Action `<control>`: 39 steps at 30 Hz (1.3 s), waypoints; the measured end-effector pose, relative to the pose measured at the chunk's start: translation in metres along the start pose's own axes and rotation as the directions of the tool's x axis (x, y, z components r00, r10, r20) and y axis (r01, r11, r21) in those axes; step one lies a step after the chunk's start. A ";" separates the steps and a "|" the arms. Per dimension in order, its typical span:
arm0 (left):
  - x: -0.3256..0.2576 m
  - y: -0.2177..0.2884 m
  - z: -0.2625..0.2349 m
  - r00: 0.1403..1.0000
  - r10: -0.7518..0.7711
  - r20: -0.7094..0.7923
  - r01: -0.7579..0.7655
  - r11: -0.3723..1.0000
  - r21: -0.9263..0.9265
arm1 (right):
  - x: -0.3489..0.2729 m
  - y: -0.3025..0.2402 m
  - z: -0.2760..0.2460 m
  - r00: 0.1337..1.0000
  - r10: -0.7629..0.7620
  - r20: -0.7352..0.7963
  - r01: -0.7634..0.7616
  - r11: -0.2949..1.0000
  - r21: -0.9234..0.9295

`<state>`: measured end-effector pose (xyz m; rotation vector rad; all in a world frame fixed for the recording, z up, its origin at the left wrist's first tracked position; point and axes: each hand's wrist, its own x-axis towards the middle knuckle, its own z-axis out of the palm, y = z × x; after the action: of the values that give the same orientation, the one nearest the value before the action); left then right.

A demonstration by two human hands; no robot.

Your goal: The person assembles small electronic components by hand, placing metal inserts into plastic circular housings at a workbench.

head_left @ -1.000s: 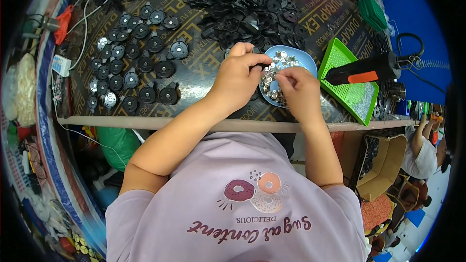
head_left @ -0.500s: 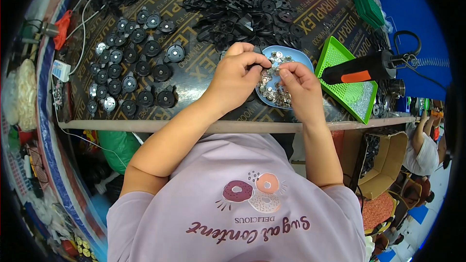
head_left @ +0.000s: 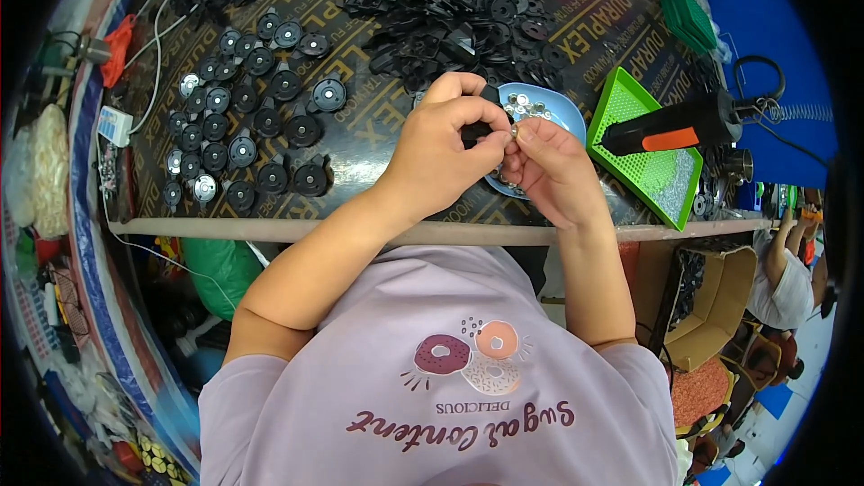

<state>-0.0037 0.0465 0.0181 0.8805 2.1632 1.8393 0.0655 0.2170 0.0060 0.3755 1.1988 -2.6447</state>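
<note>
My left hand (head_left: 441, 157) is closed around a black plastic part (head_left: 490, 94), mostly hidden by the fingers. Between the fingertips of my right hand (head_left: 560, 171) is a small round metal piece (head_left: 514, 130), held right against the left fingertips. Both hands meet over the left side of a blue dish (head_left: 569, 112), which holds several loose metal pieces (head_left: 529, 109) of the same sort. On the table to the left lie several black round parts (head_left: 328, 94) with metal centres. A large heap of black plastic parts (head_left: 441, 31) spreads beyond my hands.
Right of the dish sits a bright green triangular tray (head_left: 619, 83) with small clear bits in one corner. A black and orange handheld power tool (head_left: 670, 129) on a coiled cord lies across it. The table edge (head_left: 342, 232) runs before me; an open cardboard box (head_left: 724, 306) stands lower right.
My right hand has moved left and up from above the dish to the left hand, bringing a metal piece to its fingertips. The left hand has shifted slightly to the right.
</note>
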 end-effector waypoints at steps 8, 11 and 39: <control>-0.004 -0.017 -0.003 0.960 -0.267 0.089 0.282 0.906 -0.315 | 0.007 0.007 0.017 0.803 -0.591 -0.081 0.401 0.635 -0.660; -0.006 0.003 -0.003 0.927 -0.344 0.153 0.369 0.749 -0.550 | 0.010 0.004 0.019 0.816 -0.577 0.012 0.371 0.509 -0.777; -0.021 -0.018 -0.056 0.884 -0.468 -0.009 0.346 0.667 -0.660 | 0.011 0.009 0.044 0.794 -0.447 0.411 0.390 -0.143 -0.909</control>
<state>-0.0201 -0.0128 0.0083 0.0603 1.4204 2.2180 0.0512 0.1772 0.0238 -0.3498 3.1928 -1.1743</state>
